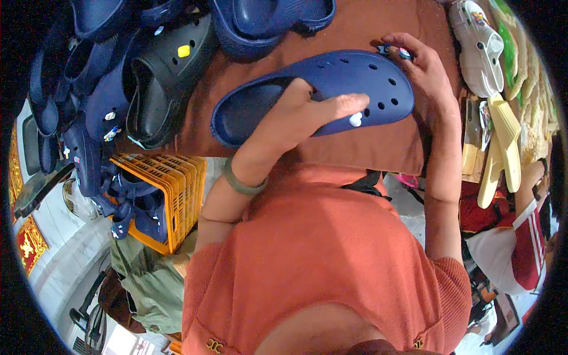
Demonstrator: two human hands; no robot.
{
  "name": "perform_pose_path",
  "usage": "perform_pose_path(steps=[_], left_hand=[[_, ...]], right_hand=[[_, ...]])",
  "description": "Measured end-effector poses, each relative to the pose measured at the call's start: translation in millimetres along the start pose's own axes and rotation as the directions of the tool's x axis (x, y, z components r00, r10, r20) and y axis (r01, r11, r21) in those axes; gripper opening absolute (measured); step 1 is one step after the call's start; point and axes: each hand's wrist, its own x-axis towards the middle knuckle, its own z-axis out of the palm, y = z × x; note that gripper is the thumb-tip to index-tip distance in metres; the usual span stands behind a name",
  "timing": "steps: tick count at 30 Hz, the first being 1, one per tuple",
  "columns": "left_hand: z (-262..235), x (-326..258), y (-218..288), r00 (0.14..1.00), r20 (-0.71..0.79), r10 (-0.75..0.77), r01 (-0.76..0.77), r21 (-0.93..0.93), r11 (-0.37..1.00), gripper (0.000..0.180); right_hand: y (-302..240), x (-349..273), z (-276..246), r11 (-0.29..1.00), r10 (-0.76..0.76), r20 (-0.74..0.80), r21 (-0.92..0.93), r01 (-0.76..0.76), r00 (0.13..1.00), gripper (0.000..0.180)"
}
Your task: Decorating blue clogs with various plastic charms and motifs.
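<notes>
the blue clog (384, 80) lies on the brown cloth (390, 151) right in front of you, its heel to the left and its rounded toe to the right. a white heart-shaped charm (355, 119) sits on the near side of its upper, by the holes. your left hand (293, 121) grips that upper, fingers curled into the foot opening and thumb stretched over the top, close to the charm; a greenish bangle (244, 182) circles your wrist. your right hand (427, 77) is just beyond the toe, thumb and finger pinching a small blue and white piece (404, 53), its shape too small to tell.

to the left of your clog stands a black clog (157, 97) with a yellow charm (183, 51) on it, and more blue clogs (105, 89) crowd the left. to the right you have a white clog (480, 56), with cream slides (503, 142) nearer you. an orange crate (184, 195) holding blue footwear (148, 216) sits near left, below the cloth's edge. at the right, another person's forearm (528, 189) shows.
</notes>
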Motion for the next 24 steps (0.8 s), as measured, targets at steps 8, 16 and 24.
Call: perform_pose_path(steps=[8,16,24], left_hand=[[-3,3,-8,0.904,-0.047,-0.424,0.400,-0.251,0.881,0.028],[-1,2,-14,0.934,-0.053,-0.352,0.321,-0.305,0.897,0.024],[0,0,-12,0.899,-0.064,-0.433,0.384,-0.360,0.850,0.024]], right_hand=[[-36,-13,1,0.833,-0.436,0.142,-0.309,0.459,0.888,0.052],[-56,-25,56,0.568,-0.533,0.355,-0.523,0.636,0.768,0.091],[-53,-26,58,0.555,-0.555,0.337,-0.531,0.640,0.761,0.078]])
